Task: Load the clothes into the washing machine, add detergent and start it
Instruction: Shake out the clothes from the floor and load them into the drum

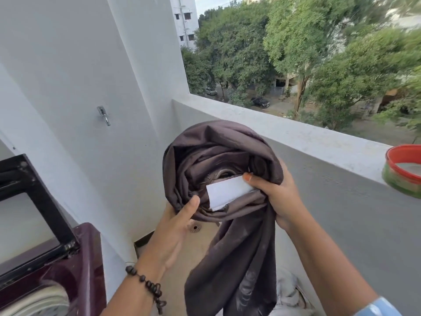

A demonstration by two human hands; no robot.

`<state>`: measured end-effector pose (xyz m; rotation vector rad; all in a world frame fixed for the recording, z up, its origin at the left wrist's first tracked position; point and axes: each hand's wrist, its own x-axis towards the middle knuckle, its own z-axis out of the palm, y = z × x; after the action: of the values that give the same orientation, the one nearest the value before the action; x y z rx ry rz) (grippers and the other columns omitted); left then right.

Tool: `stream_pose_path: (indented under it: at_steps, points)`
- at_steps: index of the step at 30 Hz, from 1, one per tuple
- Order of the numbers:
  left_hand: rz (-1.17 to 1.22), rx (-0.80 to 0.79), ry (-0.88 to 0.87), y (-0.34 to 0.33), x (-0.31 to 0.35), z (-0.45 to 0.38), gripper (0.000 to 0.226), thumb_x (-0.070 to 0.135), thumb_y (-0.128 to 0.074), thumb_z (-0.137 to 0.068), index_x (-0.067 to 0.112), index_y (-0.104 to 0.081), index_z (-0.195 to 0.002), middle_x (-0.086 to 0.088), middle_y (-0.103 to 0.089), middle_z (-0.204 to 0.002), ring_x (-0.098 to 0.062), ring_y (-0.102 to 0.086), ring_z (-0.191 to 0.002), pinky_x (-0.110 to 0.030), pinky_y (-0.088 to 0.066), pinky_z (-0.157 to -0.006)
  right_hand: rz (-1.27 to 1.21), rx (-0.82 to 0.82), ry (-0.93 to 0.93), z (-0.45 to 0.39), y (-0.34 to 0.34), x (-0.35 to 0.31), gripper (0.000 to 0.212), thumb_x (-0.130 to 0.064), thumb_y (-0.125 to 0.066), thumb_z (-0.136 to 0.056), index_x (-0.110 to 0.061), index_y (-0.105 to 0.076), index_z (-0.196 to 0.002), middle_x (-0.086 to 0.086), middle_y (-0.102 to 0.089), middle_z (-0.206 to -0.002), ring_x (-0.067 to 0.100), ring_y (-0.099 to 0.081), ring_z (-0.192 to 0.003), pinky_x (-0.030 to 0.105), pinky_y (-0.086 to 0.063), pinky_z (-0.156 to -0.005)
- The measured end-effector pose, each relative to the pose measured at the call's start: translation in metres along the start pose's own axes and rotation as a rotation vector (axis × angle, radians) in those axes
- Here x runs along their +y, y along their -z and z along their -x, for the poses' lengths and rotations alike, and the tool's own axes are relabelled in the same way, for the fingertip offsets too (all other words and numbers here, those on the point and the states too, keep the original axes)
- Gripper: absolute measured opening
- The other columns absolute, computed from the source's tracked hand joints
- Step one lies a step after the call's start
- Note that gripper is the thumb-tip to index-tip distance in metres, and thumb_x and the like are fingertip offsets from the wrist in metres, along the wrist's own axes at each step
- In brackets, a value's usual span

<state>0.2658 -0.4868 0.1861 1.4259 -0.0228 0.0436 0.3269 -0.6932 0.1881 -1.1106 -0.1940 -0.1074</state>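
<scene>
Dark brown garment [227, 179] bundled, held mid-air over balcony floor.
My right hand [273, 197] grips its bunched top, thumb on white tag [225, 192]; left hand [180, 222], fingers relaxed, touches its 8 o'clock edge. Washing machine [57, 265] open at 8 o'clock; parapet [307, 137] at 2.

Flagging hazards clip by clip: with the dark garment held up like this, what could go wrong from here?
1. A white paper slip sits in the brown garment under the right hand's thumb; washed, it could shred.
2. The garment's tail hangs towards the floor and might drag.
3. The red-rimmed tub sits on the parapet ledge; a knock might tip it.
</scene>
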Motion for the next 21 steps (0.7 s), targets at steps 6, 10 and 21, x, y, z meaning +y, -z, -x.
stream_pose_path:
  at_steps: [6,10,21]
  points:
    - [-0.089,0.040,-0.100,0.022,0.038,0.003,0.133,0.065,-0.090,-0.034,0.055,-0.016,-0.144,0.010,-0.029,-0.158,-0.007,-0.033,-0.142,-0.039,-0.036,-0.112,0.350,-0.146,0.199,-0.009,0.008,-0.012,0.059,0.015,-0.076,-0.071,-0.025,-0.063,-0.112,-0.010,-0.073,-0.103,0.008,-0.068,-0.097,0.022,-0.052,-0.083]
    - [-0.822,-0.022,-0.276,0.012,0.063,-0.004,0.142,0.078,-0.078,-0.037,0.062,0.018,-0.140,0.018,0.003,-0.162,0.006,0.003,-0.147,-0.044,-0.005,-0.121,0.716,-0.384,0.309,-0.008,-0.002,-0.021,0.060,0.011,-0.068,-0.075,-0.024,-0.060,-0.123,-0.012,-0.067,-0.118,0.003,-0.062,-0.112,0.024,-0.050,-0.093]
    - [-0.839,-0.083,-0.369,-0.021,0.041,-0.010,0.082,0.024,-0.075,-0.062,0.045,-0.038,-0.132,0.011,-0.066,-0.100,-0.002,-0.064,-0.075,-0.019,-0.046,-0.069,0.810,-0.523,0.332,0.007,-0.017,-0.042,0.061,-0.006,-0.081,-0.074,-0.023,-0.058,-0.127,-0.011,-0.066,-0.120,-0.002,-0.062,-0.110,0.026,-0.051,-0.095]
